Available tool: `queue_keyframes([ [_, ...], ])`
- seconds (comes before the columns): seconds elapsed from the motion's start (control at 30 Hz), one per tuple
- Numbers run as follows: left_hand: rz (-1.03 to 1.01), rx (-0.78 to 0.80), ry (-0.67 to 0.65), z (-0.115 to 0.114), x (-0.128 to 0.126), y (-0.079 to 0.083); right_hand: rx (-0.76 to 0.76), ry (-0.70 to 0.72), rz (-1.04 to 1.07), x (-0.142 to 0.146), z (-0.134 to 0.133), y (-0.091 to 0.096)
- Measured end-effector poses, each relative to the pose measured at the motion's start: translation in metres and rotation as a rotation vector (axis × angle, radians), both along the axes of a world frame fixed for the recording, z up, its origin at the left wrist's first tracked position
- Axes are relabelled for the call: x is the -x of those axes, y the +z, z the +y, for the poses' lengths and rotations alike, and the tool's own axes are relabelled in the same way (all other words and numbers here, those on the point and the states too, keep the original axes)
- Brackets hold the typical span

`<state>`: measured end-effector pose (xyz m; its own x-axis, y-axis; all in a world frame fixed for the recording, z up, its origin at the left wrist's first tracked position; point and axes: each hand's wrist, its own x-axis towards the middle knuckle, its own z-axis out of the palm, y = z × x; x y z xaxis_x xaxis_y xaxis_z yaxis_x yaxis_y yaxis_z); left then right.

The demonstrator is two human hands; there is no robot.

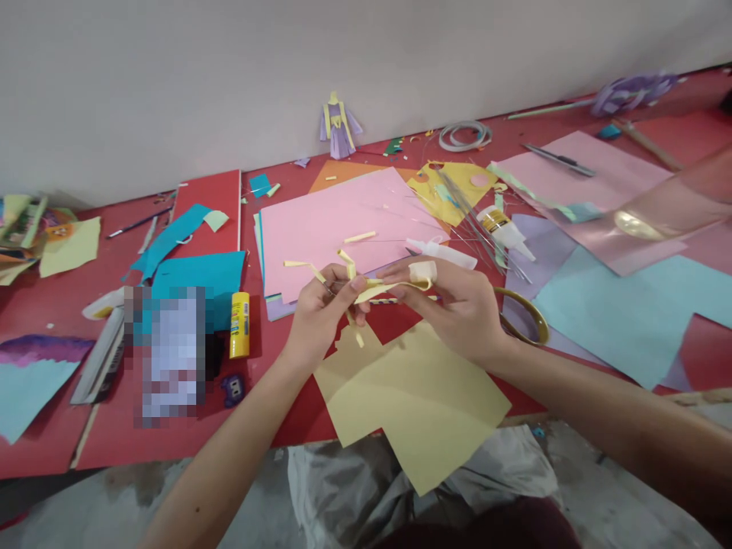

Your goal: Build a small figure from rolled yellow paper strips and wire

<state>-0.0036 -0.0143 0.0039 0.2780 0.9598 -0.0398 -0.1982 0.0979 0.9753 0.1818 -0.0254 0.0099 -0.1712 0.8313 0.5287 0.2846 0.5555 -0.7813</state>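
Note:
Between my two hands is a pale yellow paper strip point(374, 290), its right end curling over. My left hand point(329, 301) pinches the left part, and thin rolled yellow paper pieces point(347, 259) stick out around its fingers. My right hand point(466, 309) grips the right part between thumb and fingers. Some of the strip is hidden by the fingers. Below the hands a cut sheet of yellow paper point(423, 404) hangs past the table edge. Just behind them are pink sheets point(325, 229), with a small yellow paper roll point(360, 237) lying on top.
A glue stick point(240, 325) stands left of my hands, near teal paper point(200, 274). To the right lie a white glue bottle point(506, 231), a tape roll point(529, 316), thin wires point(469, 213) and a cutter knife point(557, 159). A purple paper dress figure point(340, 130) leans against the wall.

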Motion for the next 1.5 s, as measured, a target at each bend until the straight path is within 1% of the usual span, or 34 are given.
queue_keyframes([
  [0.07, -0.016, -0.021, 0.002, -0.002, -0.003, 0.0, 0.111, -0.037, 0.096, 0.002, -0.002, 0.002],
  [0.2, -0.002, -0.06, -0.045, -0.006, -0.004, 0.004, 0.297, -0.037, 0.316, 0.008, -0.005, 0.004],
  [0.3, -0.002, -0.129, -0.067, -0.008, -0.004, 0.005, 0.366, -0.032, 0.408, 0.01, -0.006, 0.006],
  [0.43, 0.0, -0.237, -0.09, -0.01, -0.005, 0.005, 0.397, -0.055, 0.452, 0.012, -0.006, 0.007],
  [0.53, 0.032, -0.286, -0.082, -0.012, -0.005, 0.005, 0.392, -0.058, 0.464, 0.011, -0.006, 0.008],
  [0.63, 0.074, -0.278, -0.046, -0.012, -0.004, 0.007, 0.329, -0.018, 0.426, 0.009, -0.009, 0.008],
  [0.73, 0.077, -0.267, -0.019, -0.012, -0.002, 0.009, 0.198, 0.004, 0.317, 0.005, -0.01, 0.007],
  [0.83, 0.072, -0.254, -0.003, -0.012, 0.001, 0.009, -0.004, 0.037, 0.168, 0.0, -0.01, 0.007],
  [0.9, 0.108, -0.238, 0.025, -0.012, 0.004, 0.01, -0.116, 0.073, 0.093, -0.003, -0.008, 0.008],
  [0.97, 0.173, -0.245, 0.078, -0.012, 0.006, 0.011, -0.154, 0.119, 0.053, -0.005, -0.006, 0.011],
  [1.07, 0.259, -0.297, 0.131, -0.012, 0.008, 0.015, -0.167, 0.202, 0.011, -0.007, -0.005, 0.014],
  [1.17, 0.298, -0.325, 0.105, -0.011, 0.01, 0.018, -0.158, 0.239, 0.011, -0.009, -0.004, 0.013],
  [1.23, 0.304, -0.329, 0.091, -0.011, 0.01, 0.019, -0.095, 0.25, 0.064, -0.012, -0.004, 0.01],
  [1.33, 0.313, -0.324, 0.088, -0.01, 0.01, 0.02, 0.038, 0.26, 0.17, -0.015, -0.004, 0.006],
  [1.4, 0.329, -0.314, 0.082, -0.01, 0.01, 0.021, 0.124, 0.236, 0.167, -0.014, -0.004, 0.006],
  [1.5, 0.337, -0.307, 0.033, -0.009, 0.009, 0.021, 0.191, 0.13, 0.079, -0.009, -0.003, 0.007],
])
